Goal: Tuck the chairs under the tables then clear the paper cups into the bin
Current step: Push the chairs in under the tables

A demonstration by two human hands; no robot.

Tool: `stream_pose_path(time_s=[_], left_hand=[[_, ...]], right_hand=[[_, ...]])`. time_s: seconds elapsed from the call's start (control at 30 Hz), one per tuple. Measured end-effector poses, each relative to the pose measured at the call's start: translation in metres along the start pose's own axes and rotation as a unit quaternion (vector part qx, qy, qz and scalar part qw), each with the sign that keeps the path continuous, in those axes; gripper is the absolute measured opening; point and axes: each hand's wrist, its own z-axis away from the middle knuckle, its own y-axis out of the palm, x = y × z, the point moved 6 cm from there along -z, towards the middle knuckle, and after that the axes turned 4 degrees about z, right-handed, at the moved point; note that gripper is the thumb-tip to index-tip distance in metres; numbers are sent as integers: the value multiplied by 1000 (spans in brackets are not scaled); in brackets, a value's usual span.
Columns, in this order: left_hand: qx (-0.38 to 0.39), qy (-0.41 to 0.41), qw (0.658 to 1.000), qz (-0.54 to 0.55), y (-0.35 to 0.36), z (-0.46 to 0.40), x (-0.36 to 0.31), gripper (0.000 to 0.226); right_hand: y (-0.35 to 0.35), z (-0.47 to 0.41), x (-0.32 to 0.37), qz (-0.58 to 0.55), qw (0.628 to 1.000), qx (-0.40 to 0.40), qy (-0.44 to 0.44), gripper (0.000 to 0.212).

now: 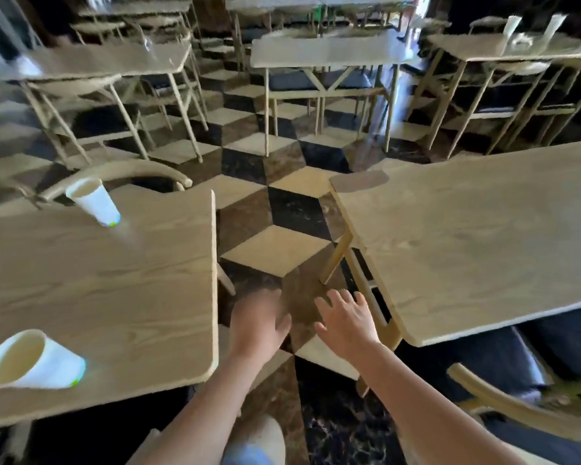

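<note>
Two white paper cups stand on the wooden table at my left (114, 297): one near its far edge (93, 201), one at its near left corner (31, 360). Several more cups (512, 26) stand on a far table at the top right (483, 50). A chair with a curved wooden back (503, 402) and dark seat sits by the near edge of the table at my right (483, 246). Another curved chair back (121, 171) shows behind the left table. My left hand (260, 322) and right hand (346, 322) hang empty over the aisle between the two tables, fingers apart.
The floor (275, 250) has a cube pattern of cream, brown and black tiles. Rows of wooden tables (322, 50) with chairs beneath them fill the back of the room. A narrow aisle runs ahead between the near tables. No bin is in view.
</note>
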Motion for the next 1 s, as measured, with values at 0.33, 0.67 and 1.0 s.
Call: stream_pose_path(time_s=[0.33, 0.67, 1.0], left_hand=[[10, -179, 984, -19, 12, -80, 84, 52], [-49, -265, 963, 6, -16, -172, 175, 37], [-135, -489, 861, 48, -38, -138, 262, 49]], right_hand=[[-15, -164, 33, 8, 986, -3, -168, 47], [-53, -321, 83, 16, 964, -10, -266, 42], [-65, -412, 214, 12, 879, -56, -473, 37]])
